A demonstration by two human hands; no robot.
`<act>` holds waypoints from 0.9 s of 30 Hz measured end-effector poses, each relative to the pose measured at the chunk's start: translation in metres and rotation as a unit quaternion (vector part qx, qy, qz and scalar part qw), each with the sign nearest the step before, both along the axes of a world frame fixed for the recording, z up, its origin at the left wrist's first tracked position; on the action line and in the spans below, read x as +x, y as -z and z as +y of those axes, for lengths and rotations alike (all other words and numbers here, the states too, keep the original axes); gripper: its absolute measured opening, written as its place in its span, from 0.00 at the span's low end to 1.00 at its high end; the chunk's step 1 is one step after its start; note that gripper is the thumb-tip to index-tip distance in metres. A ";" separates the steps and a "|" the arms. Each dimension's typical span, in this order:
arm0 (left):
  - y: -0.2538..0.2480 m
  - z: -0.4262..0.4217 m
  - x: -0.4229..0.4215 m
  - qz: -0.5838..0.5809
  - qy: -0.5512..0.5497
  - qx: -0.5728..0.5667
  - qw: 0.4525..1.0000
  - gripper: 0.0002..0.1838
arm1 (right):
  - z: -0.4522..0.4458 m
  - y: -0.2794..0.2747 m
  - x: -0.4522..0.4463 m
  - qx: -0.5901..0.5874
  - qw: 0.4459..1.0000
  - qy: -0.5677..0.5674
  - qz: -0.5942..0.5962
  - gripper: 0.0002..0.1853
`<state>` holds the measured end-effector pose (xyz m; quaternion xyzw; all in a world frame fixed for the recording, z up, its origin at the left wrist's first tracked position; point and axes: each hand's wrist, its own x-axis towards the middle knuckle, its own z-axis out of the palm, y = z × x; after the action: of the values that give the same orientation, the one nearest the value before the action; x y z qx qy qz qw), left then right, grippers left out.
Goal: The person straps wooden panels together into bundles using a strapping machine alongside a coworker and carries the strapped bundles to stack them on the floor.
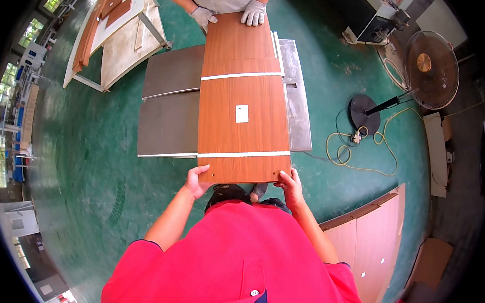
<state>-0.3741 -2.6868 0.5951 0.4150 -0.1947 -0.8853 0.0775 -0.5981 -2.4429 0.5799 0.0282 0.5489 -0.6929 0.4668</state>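
Note:
A long stack of reddish-brown wood-grain panels [243, 135] bound by two white straps [248, 154] stretches away from me, with a white label [241, 113] on top. My left hand [198, 182] grips its near left corner, thumb on top and fingers beneath. At the near right corner my right hand [291, 185] holds the same stack, its fingers partly hidden underneath. Across from me, a co-worker's gloved hands [254, 13] rest on the far end. Below the stack is a grey metal-topped table [168, 121].
A pedestal fan [431, 70] stands on the right, its base [365, 114] near a coiled yellow cord [386, 139] on the green floor. More brown panels [365, 243] lie at lower right. A white work table [138, 49] with boards stands at upper left.

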 end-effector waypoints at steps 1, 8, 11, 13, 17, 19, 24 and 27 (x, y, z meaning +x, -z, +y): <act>-0.004 -0.001 -0.001 0.002 -0.002 -0.004 1.000 0.31 | 0.000 -0.004 0.001 0.002 1.000 0.001 -0.001 0.24; 0.020 0.008 0.018 -0.014 -0.013 -0.011 1.000 0.30 | 0.011 0.001 0.014 -0.002 1.000 0.014 -0.006 0.22; 0.010 0.017 0.018 -0.018 -0.006 -0.025 1.000 0.33 | 0.013 -0.002 0.016 -0.004 1.000 0.011 -0.010 0.21; 0.010 0.018 0.018 -0.010 0.001 -0.004 1.000 0.32 | 0.016 -0.002 0.015 0.000 1.000 0.001 -0.009 0.21; 0.017 0.014 0.020 -0.006 0.004 -0.031 0.999 0.32 | 0.013 -0.001 0.014 0.006 1.000 -0.018 -0.001 0.21; 0.011 0.013 0.019 -0.015 -0.010 -0.039 0.999 0.32 | 0.014 0.001 0.015 0.007 0.999 -0.033 0.007 0.21; -0.010 -0.016 0.032 -0.009 -0.011 -0.025 1.000 0.32 | -0.006 -0.008 0.033 0.006 0.999 -0.040 0.014 0.24; 0.001 -0.022 0.047 -0.013 -0.011 -0.016 1.000 0.33 | -0.008 -0.001 0.046 0.010 0.999 -0.048 0.010 0.24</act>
<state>-0.3267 -2.7088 0.5945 0.4274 -0.2052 -0.8757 0.0918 -0.5526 -2.4511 0.5812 -0.0007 0.5613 -0.6646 0.4933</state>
